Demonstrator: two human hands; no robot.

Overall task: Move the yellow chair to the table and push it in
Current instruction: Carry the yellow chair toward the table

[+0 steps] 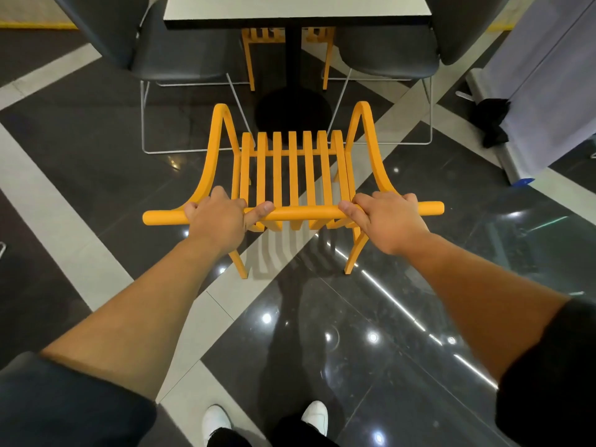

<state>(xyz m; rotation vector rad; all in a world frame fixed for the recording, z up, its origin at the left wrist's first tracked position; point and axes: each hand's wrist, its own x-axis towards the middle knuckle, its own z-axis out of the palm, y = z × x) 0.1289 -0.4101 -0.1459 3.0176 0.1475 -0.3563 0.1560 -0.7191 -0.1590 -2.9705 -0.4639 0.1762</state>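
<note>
A yellow slatted chair (292, 169) stands on the floor directly in front of me, its seat facing the white-topped table (296, 8) ahead. My left hand (219, 217) is closed around the left part of the round top rail. My right hand (383, 217) grips the same rail to the right of the slats. The chair's front edge is short of the table, near the black round base (292, 108) of the table's post. Its rear legs rest on the floor below my hands.
Two dark grey chairs (174, 59) (390, 56) with thin white wire legs flank the table on the left and right. Another yellow chair (258, 40) is tucked under the far side. A white partition foot (493, 124) with a black cloth lies on the right.
</note>
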